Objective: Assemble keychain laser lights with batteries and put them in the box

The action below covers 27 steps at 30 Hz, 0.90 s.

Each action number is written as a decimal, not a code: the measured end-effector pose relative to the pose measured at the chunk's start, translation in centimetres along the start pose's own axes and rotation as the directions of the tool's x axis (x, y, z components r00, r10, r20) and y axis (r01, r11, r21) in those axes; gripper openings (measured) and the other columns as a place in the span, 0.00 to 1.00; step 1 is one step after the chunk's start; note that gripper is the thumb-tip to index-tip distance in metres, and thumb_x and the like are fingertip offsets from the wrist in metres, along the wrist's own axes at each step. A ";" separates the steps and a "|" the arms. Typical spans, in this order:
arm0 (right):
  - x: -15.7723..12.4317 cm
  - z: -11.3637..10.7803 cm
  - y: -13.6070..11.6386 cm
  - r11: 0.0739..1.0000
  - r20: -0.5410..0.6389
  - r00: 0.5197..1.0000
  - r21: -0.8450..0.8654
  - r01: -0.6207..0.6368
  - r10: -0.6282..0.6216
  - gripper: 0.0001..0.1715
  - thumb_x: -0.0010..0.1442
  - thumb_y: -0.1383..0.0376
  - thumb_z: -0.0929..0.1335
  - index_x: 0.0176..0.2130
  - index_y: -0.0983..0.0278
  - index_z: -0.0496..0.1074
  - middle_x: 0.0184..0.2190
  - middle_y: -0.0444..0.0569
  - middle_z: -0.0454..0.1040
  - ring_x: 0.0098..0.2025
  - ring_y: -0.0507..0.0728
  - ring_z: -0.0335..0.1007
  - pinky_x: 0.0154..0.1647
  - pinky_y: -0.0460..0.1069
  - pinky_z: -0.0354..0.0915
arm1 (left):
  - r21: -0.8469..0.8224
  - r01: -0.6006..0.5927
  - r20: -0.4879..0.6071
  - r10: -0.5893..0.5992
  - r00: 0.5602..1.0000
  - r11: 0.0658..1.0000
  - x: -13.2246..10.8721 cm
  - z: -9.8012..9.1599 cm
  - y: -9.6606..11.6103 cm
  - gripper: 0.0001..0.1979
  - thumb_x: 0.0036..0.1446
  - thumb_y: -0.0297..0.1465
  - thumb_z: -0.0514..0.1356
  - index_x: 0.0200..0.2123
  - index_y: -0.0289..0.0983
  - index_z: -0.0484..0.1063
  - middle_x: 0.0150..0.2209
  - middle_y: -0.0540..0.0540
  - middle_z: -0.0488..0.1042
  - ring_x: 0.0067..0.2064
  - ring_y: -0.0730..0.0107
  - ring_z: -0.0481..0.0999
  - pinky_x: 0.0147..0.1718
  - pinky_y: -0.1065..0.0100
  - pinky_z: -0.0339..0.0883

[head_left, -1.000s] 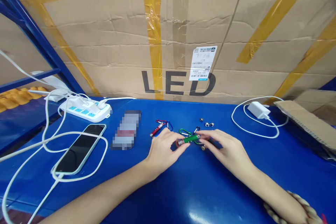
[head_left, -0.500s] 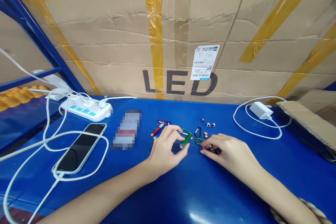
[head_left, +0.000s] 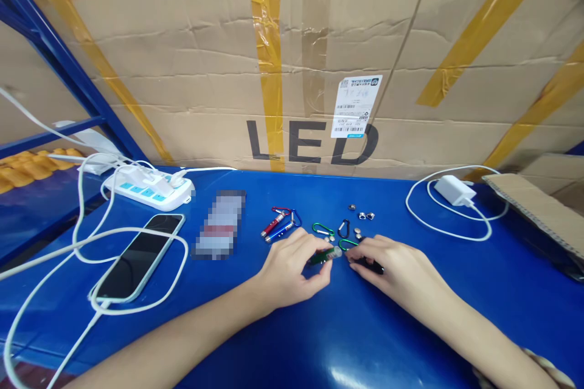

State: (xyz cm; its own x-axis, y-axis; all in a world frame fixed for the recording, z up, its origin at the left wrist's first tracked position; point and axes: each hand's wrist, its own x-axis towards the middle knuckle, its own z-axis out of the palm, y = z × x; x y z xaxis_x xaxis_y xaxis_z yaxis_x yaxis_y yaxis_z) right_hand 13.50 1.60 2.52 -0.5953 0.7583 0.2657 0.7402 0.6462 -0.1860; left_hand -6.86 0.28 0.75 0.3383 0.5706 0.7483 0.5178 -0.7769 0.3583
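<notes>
My left hand [head_left: 292,267] pinches a small green keychain flashlight [head_left: 325,255] just above the blue table [head_left: 292,340], its open end turned to the right. My right hand [head_left: 387,267] has its fingers closed on a small dark part [head_left: 371,266] and its fingertips meet the flashlight's end. A red flashlight [head_left: 274,223] and a blue flashlight [head_left: 280,231] lie just behind my left hand. A green carabiner [head_left: 322,230], a dark carabiner [head_left: 344,228] and several small button cells [head_left: 362,216] lie behind the hands.
A phone [head_left: 137,258] on a white cable lies at the left, with a white power strip [head_left: 148,189] behind it. A blurred card [head_left: 219,231] lies mid-left. A white charger [head_left: 451,189] with coiled cable sits at the right. A large cardboard box marked LED [head_left: 310,73] closes off the back.
The green flashlight was held across both hands, then upright in my left hand alone. It now lies level again and my right fingertips have come back to its end.
</notes>
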 end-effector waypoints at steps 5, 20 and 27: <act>-0.1 0.6 -0.4 1.000 -0.001 1.000 0.018 0.019 -0.019 0.06 0.54 0.70 0.70 0.34 0.59 0.75 0.30 0.42 0.77 0.33 0.55 0.75 0.28 0.47 0.68 | 0.026 -0.046 0.068 0.044 0.997 0.999 -0.1 -0.2 0.2 0.07 0.52 0.25 0.56 0.34 0.33 0.73 0.20 0.50 0.71 0.20 0.72 0.67 0.18 0.73 0.62; -0.2 1.5 -0.4 0.990 -0.048 0.994 -0.107 0.088 -0.093 0.11 0.63 0.67 0.63 0.34 0.63 0.75 0.29 0.47 0.77 0.32 0.56 0.76 0.30 0.48 0.69 | 0.088 -0.105 0.156 0.091 0.984 0.991 0.0 -0.2 0.1 0.13 0.53 0.28 0.51 0.17 0.38 0.60 0.14 0.53 0.59 0.18 0.74 0.60 0.14 0.72 0.52; -0.1 1.5 -0.3 1.000 -0.058 0.998 -0.013 0.024 -0.025 0.08 0.58 0.72 0.67 0.37 0.64 0.75 0.33 0.47 0.77 0.35 0.56 0.76 0.33 0.47 0.72 | 0.090 -0.109 0.156 0.095 0.983 0.990 -0.1 -0.2 0.1 0.14 0.53 0.27 0.51 0.16 0.39 0.56 0.14 0.54 0.57 0.18 0.74 0.59 0.14 0.73 0.51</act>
State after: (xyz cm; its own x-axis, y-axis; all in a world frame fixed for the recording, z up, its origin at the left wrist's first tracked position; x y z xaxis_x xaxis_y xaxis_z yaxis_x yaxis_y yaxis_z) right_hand 12.91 1.46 1.13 -0.5946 0.7358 0.3243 0.7297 0.6631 -0.1667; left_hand -6.98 0.09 0.82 0.5045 0.5292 0.6822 0.5460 -0.8076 0.2227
